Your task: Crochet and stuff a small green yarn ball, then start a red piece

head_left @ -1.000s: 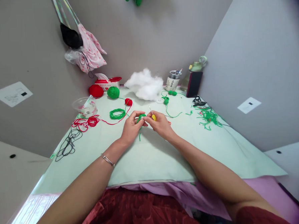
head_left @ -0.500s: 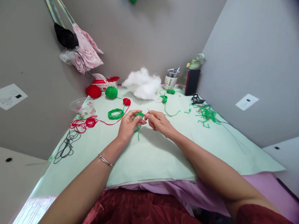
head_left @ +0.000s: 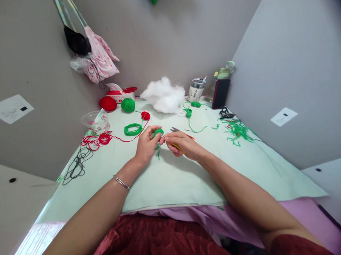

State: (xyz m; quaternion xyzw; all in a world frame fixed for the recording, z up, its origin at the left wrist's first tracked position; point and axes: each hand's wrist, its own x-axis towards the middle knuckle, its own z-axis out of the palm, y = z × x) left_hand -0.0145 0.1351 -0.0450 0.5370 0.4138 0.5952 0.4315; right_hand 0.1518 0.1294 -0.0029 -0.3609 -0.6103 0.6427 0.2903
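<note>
Left edge of the worktop point(head_left: 173, 180): black yarn tangle point(head_left: 76, 164), loose. Beside it, toward the back, red yarn tangle point(head_left: 98, 139) and a clear plastic cup point(head_left: 96, 121). Back left corner: red yarn ball point(head_left: 108, 103), tissue box point(head_left: 120, 94), green yarn ball point(head_left: 128, 105). Forward of these: green yarn coil point(head_left: 133, 129) and small red crochet piece point(head_left: 145, 115), both lying just behind the hands.

Middle of the worktop: left hand point(head_left: 146, 146), fingers pinched shut on a small green crochet piece point(head_left: 157, 133). Right hand point(head_left: 182, 144), closed around a yellow-handled crochet hook point(head_left: 174, 144), its metal tip touching the green piece. Scissors point(head_left: 176, 130) just behind the right hand.

Back edge: white stuffing point(head_left: 163, 94), pen jar point(head_left: 196, 90), dark phone point(head_left: 220, 93) upright against the wall. Right edge: green yarn scraps point(head_left: 237, 131), well apart from the hands.
</note>
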